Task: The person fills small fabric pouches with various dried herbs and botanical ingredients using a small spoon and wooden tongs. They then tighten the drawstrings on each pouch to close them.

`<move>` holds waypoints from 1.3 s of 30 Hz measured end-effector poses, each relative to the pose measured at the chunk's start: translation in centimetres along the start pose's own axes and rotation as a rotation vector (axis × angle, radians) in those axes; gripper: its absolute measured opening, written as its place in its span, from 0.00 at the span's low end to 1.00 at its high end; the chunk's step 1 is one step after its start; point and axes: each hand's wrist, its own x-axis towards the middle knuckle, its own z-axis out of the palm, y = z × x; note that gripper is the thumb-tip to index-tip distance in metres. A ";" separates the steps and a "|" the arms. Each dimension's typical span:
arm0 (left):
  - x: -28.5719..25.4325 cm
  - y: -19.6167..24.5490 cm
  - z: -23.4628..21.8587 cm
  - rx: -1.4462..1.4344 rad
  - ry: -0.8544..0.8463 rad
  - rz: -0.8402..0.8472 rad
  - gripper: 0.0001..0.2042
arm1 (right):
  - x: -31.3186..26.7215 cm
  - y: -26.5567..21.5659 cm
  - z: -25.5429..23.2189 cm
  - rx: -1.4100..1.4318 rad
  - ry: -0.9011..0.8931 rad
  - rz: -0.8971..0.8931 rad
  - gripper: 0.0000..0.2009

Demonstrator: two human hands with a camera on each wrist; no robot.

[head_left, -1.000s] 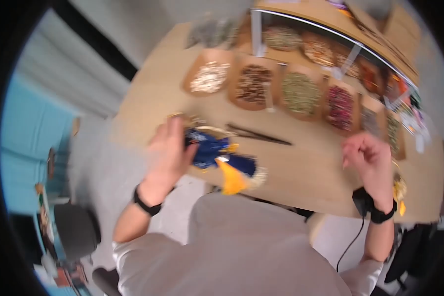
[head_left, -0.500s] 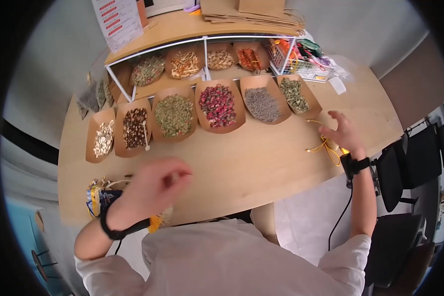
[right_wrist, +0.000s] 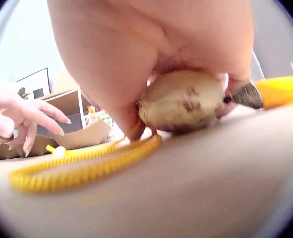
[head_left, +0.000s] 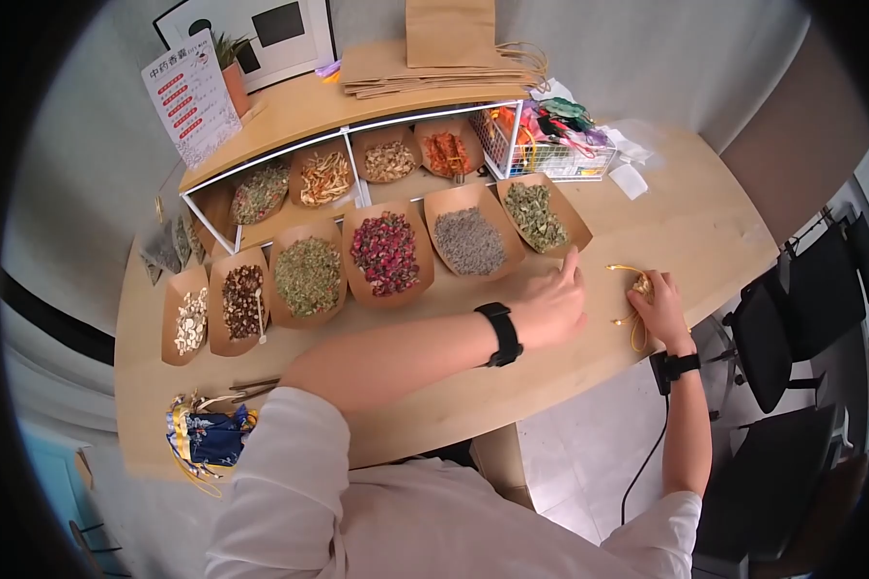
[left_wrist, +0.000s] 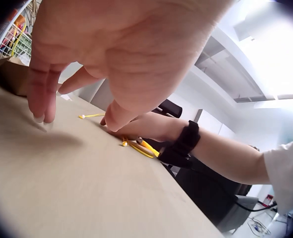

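In the head view the right hand (head_left: 658, 311) is at the table's right front edge, over a small pale gold pouch with yellow cords (head_left: 637, 333). The right wrist view has its thumb and fingers around the pouch (right_wrist: 183, 101); a yellow cord (right_wrist: 87, 171) loops on the table and a yellow tassel (right_wrist: 283, 91) lies at the other side. My left hand (head_left: 552, 307) hovers over the table, left of the right hand, fingers extended and holding nothing; the left wrist view has its fingertips (left_wrist: 46, 121) pointing down above the wood.
Paper trays of dried herbs and flowers, one with rose buds (head_left: 388, 253), stand in a row before a shelf (head_left: 290, 125). A wire basket (head_left: 565, 159) is at the back right. A blue pouch (head_left: 212, 439) and dark tongs (head_left: 253, 389) lie at the left front.
The left hand has swung from the blue pouch across the table toward the right hand. The right hand has lowered and closed around the pale gold pouch. The head view has turned rightward.
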 end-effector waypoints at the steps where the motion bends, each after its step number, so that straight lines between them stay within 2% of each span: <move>1: 0.8 -0.2 0.5 0.015 -0.012 -0.031 0.31 | 0.2 0.7 -0.1 0.079 -0.018 0.037 0.23; 3: 1.8 -0.1 0.3 0.033 -0.022 -0.062 0.32 | 0.3 1.1 0.0 0.160 -0.033 0.073 0.22; 5: 2.6 0.0 0.0 0.036 -0.176 -0.142 0.32 | 0.3 1.3 0.4 0.172 0.026 0.094 0.20; 6: 2.7 -0.1 0.2 0.040 -0.175 -0.138 0.32 | 0.0 1.3 1.2 0.172 0.032 0.096 0.20; 8: 2.5 -0.1 0.7 0.085 -0.116 -0.124 0.28 | -0.6 0.7 3.1 -0.170 0.312 0.067 0.17; 12: 1.1 0.4 1.7 0.137 -0.124 -0.108 0.24 | -0.4 0.6 3.2 -0.107 0.391 0.023 0.16; 14: -0.6 1.1 1.7 0.109 -0.064 -0.021 0.21 | -0.4 0.6 3.1 -0.101 0.392 0.017 0.16; 16: -2.9 1.8 0.8 0.092 -0.085 0.001 0.23 | -0.3 0.5 3.0 -0.096 0.393 0.007 0.16; 18: -6.0 2.2 0.5 0.112 0.002 0.087 0.25 | -0.3 0.6 3.1 -0.091 0.425 -0.005 0.16; 19: -7.7 2.3 0.1 0.114 0.002 0.078 0.25 | -0.3 0.6 3.2 -0.085 0.421 -0.011 0.16; 24: -16.2 1.6 -2.0 0.185 -0.127 0.160 0.28 | -0.1 1.2 3.3 -0.100 0.424 -0.007 0.16; 28: -20.1 1.0 -3.4 0.189 -0.204 0.122 0.29 | -0.1 1.3 3.4 -0.094 0.413 -0.004 0.15; 32: -23.2 0.7 -4.6 0.092 -0.187 0.034 0.31 | -0.1 1.3 3.3 -0.098 0.419 -0.027 0.15; 34: -24.9 0.7 -5.5 0.130 -0.274 -0.037 0.33 | -0.1 1.3 3.2 -0.112 0.399 -0.028 0.14; 39: -28.3 0.8 -8.1 0.218 -0.306 -0.078 0.30 | 0.2 1.1 2.5 -0.071 0.337 -0.046 0.11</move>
